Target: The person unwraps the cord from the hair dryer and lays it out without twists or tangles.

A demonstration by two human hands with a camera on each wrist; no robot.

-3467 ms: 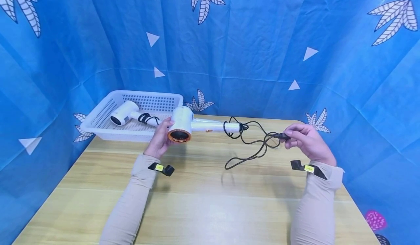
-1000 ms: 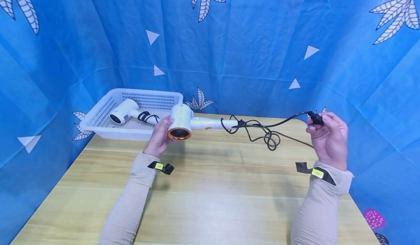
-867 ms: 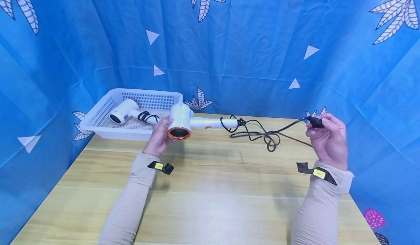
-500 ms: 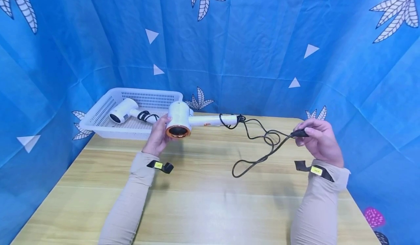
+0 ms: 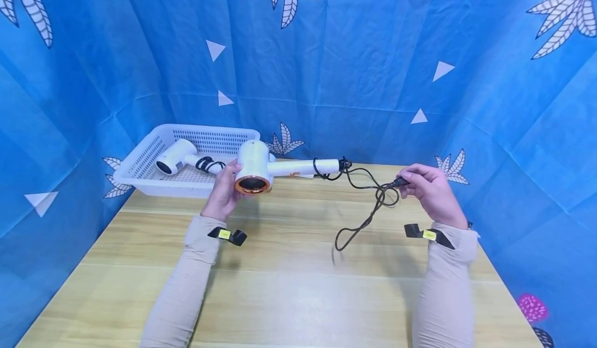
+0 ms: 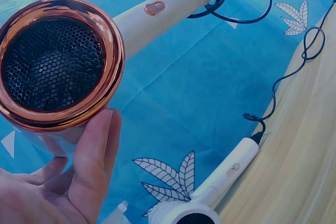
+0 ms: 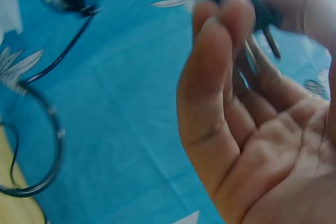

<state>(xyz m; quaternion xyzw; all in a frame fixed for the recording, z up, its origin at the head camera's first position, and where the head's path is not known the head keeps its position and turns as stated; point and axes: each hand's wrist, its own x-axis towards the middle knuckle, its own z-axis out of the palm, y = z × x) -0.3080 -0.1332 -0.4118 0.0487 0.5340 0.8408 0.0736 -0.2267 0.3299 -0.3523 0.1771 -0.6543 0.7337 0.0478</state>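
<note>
My left hand [image 5: 224, 192] holds a white hair dryer [image 5: 253, 157] by its barrel, above the table. The dryer's copper-ringed grille [image 6: 52, 66] faces the left wrist camera, and its handle points right. From the handle end runs a black cord [image 5: 380, 199], looped loosely round the handle and hanging in a tangled loop. My right hand [image 5: 434, 192] pinches the cord's black plug [image 5: 400, 182] between thumb and fingertips; a prong shows in the right wrist view. Another white hair dryer [image 6: 231, 169] with a trailing cord appears in the left wrist view; in the head view it is mostly hidden.
A white perforated basket [image 5: 172, 188] stands at the table's back left. Inside lies a white hair dryer [image 5: 176, 156] with black cord wound round its handle. Blue patterned curtain [image 5: 364, 68] surrounds the wooden table [image 5: 298, 296] at the back and sides.
My right hand first drew the plug right and up, then came lower and back left, so the cord slackened into a hanging loop. The held dryer has risen slightly.
</note>
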